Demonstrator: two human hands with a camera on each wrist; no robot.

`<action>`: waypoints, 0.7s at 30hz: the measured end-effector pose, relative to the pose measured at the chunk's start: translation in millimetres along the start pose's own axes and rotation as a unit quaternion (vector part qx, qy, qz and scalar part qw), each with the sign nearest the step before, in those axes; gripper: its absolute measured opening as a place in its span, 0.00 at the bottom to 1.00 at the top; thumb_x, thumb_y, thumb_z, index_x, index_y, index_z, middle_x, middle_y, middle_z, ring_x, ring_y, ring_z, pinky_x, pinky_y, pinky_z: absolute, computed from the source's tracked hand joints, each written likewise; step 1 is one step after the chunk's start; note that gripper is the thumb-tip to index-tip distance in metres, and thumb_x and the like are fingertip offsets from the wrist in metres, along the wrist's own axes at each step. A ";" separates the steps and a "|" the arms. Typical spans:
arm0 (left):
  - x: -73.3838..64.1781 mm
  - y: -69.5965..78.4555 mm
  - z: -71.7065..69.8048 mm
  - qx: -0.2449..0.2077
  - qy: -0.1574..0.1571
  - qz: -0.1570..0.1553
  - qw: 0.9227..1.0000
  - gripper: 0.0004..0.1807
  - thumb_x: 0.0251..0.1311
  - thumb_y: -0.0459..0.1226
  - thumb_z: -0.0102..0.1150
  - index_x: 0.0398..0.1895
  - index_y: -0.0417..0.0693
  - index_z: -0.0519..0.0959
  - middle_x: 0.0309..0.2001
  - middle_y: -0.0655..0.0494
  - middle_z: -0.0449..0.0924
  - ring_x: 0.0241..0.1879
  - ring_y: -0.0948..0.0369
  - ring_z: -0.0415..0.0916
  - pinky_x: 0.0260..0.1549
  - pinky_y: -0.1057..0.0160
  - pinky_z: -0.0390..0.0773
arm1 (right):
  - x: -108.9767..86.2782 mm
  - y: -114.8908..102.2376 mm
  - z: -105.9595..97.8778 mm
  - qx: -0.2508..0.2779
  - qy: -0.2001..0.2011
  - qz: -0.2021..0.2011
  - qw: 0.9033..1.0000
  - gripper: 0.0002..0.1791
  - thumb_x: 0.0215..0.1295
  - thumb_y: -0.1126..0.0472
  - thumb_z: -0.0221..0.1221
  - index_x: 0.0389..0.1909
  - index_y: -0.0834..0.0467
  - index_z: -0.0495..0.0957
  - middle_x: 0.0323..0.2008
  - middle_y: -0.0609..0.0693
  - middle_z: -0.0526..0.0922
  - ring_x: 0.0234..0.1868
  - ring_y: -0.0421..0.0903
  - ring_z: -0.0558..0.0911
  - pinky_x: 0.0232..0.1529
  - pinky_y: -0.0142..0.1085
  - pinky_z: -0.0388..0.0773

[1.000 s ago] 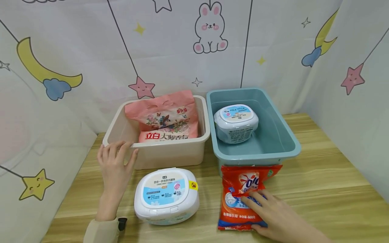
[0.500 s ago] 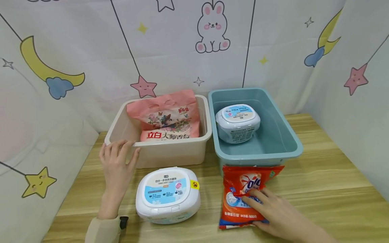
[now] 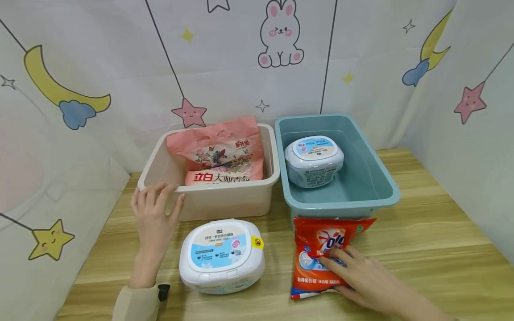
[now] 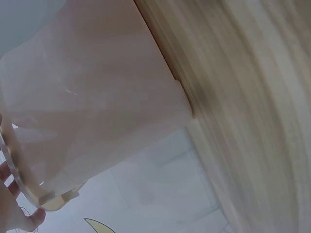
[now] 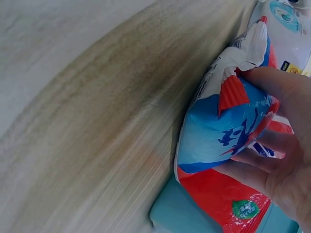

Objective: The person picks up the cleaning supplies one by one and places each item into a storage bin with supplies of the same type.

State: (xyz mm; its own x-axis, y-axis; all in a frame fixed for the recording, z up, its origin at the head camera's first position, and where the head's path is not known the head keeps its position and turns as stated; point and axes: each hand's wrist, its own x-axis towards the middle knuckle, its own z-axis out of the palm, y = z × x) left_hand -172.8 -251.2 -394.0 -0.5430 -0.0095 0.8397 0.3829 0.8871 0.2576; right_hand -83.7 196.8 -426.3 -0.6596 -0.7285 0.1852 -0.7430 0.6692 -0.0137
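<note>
My right hand (image 3: 363, 278) grips a red laundry detergent bag (image 3: 311, 249) in front of the blue-green bin. In the right wrist view the thumb and fingers pinch the bag's bulging blue-and-white side (image 5: 209, 131); its bottom edge tilts up a little. My left hand (image 3: 154, 218) holds the near left corner of the cream bin (image 3: 225, 203), fingers hooked over the rim and thumb outside. A pink detergent bag (image 3: 225, 151) leans inside that bin. Between my hands a white laundry pod tub (image 3: 221, 258), lid closed, sits on the table.
The blue-green bin (image 3: 341, 206) stands right beside the cream one, with a second pod tub (image 3: 315, 167) at its left side. Both stand on a wood-grain table (image 3: 433, 240). A printed white curtain (image 3: 225, 67) hangs behind and at the sides.
The red bag's lower edge has risen and tilted slightly under my right hand. My left hand stays on the cream bin's rim. The head view has shifted a little.
</note>
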 end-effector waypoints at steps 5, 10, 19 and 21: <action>1.0 0.6 0.3 0.002 -0.002 0.002 1.000 0.15 0.50 0.33 0.70 0.42 0.41 0.80 0.43 0.41 0.77 0.48 0.42 0.68 0.64 0.34 0.52 | -0.5 0.9 -2.6 0.006 -0.018 0.006 1.000 0.31 0.59 0.41 0.62 0.64 0.43 0.70 0.51 0.45 0.78 0.46 0.44 0.76 0.33 0.37 0.83; 2.0 0.6 0.8 0.002 0.000 0.001 1.000 0.15 0.50 0.33 0.69 0.43 0.41 0.80 0.43 0.41 0.77 0.48 0.42 0.68 0.64 0.34 0.52 | -1.0 2.1 -2.9 0.000 -0.014 0.004 1.000 0.30 0.60 0.41 0.62 0.63 0.43 0.71 0.51 0.45 0.79 0.46 0.44 0.77 0.32 0.37 0.82; 0.6 -0.4 -0.1 -0.002 -0.004 -0.006 1.000 0.15 0.50 0.33 0.70 0.43 0.42 0.80 0.44 0.41 0.77 0.49 0.42 0.67 0.65 0.34 0.51 | -2.0 2.3 -2.9 -0.008 0.011 -0.014 1.000 0.26 0.62 0.45 0.61 0.61 0.46 0.73 0.52 0.45 0.81 0.45 0.45 0.79 0.32 0.37 0.83; 0.6 -0.5 0.0 -0.002 -0.004 -0.008 1.000 0.15 0.50 0.33 0.70 0.43 0.42 0.80 0.44 0.41 0.77 0.49 0.42 0.67 0.65 0.35 0.51 | -1.7 3.7 -3.2 -0.005 0.017 -0.020 1.000 0.26 0.63 0.46 0.61 0.61 0.46 0.73 0.52 0.45 0.81 0.46 0.45 0.79 0.33 0.36 0.83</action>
State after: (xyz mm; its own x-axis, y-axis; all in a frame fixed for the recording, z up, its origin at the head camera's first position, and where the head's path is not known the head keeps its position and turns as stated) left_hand -173.3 -251.6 -393.6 -0.5546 -0.0194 0.8319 0.3781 0.8847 0.2727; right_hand -85.0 201.0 -423.6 -0.6255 -0.7491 0.2182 -0.7670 0.6416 0.0040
